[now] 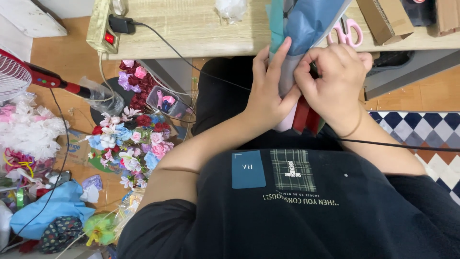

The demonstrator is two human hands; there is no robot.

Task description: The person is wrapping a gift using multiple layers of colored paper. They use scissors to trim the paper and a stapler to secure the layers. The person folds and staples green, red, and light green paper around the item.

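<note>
Both my hands hold a bundle of blue and teal wrapping paper point(306, 21) over my lap, against the edge of the wooden table point(191, 29). My left hand point(268, 93) grips the paper's left side, its index finger stretched up along it. Opposite, my right hand point(335, 79) pinches the paper from the right with curled fingers. A red strip point(306, 117) and a pale pink piece hang below the hands. A thin bracelet sits on my right wrist.
Pink-handled scissors point(346, 31) and a cardboard box point(383, 19) lie on the table, a power strip point(101, 26) at its left end. Artificial flowers point(129, 139), ribbons, a fan point(19, 76) and cloth scraps crowd the floor at left. A black cable point(393, 144) crosses my right forearm.
</note>
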